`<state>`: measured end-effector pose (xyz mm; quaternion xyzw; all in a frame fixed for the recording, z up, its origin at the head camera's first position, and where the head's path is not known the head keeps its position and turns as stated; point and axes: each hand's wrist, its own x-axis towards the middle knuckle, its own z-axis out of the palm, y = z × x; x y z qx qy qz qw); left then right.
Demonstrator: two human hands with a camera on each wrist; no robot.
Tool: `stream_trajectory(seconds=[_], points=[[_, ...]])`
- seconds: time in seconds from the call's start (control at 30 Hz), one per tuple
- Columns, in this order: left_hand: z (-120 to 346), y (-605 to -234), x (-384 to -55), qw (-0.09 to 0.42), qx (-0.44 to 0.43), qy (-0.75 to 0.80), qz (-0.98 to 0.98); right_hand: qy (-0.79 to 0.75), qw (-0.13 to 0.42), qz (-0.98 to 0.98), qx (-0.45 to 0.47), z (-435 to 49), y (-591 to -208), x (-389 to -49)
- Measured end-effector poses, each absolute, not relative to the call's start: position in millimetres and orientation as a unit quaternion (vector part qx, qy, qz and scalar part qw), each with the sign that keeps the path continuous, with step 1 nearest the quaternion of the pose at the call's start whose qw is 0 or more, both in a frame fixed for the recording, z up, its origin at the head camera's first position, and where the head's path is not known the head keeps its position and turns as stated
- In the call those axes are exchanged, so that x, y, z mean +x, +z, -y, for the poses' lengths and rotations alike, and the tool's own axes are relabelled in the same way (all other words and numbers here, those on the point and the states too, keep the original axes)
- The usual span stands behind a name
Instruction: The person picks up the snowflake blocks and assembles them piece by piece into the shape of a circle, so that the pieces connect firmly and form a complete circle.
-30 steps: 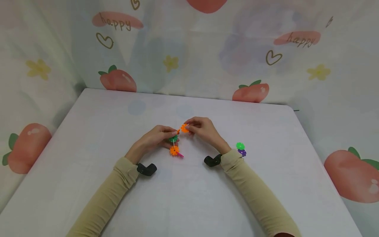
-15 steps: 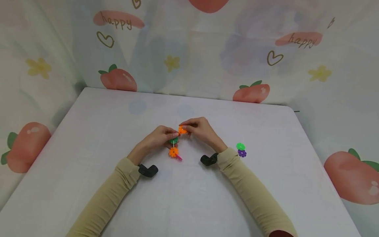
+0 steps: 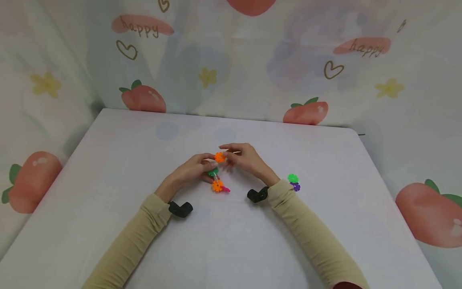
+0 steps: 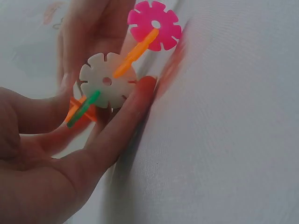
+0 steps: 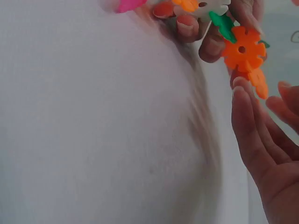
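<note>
Plastic disc chain [image 3: 213, 172] between the hands; left hand [image 3: 195, 165] pinches it. Right hand [image 3: 247, 159] looks relaxed, fingertips at the orange end disc [image 3: 219, 157]. Risk: if shallowly seated, that disc could pop off when nudged.

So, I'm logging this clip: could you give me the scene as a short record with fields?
left hand: pinches the interlocking-disc chain
right hand: beside the chain's orange end, contact unclear
chain order: pink disc, orange disc, white disc, green disc, two more orange discs
elsewhere on table: lime-green disc, purple disc, beside right sleeve
whether those two join: cannot tell
</note>
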<state>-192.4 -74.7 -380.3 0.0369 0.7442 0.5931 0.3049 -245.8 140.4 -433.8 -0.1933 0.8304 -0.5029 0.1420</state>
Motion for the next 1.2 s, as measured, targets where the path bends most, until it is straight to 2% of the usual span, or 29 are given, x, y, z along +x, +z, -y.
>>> stream_trajectory(seconds=[0.13, 0.2, 0.5, 1.0, 1.2], points=[[89, -433, -216, 0.323, 0.077, 0.609, -0.72, -0.482, 0.137, -0.845, -0.187, -153, -425, -241], [91, -438, -219, 0.323, 0.078, 0.621, -0.71, -0.463, 0.13, -0.857, -0.185, -159, -419, -237], [94, -438, -222, 0.312, 0.069, 0.624, -0.713, -0.398, 0.12, -0.892, -0.18, -200, -408, -214], [92, -438, -220, 0.295, 0.04, 0.637, -0.711, -0.306, 0.132, -0.928, -0.166, -278, -413, -177], [91, -437, -221, 0.289, 0.029, 0.632, -0.718, -0.297, 0.135, -0.925, -0.195, -298, -415, -169]])
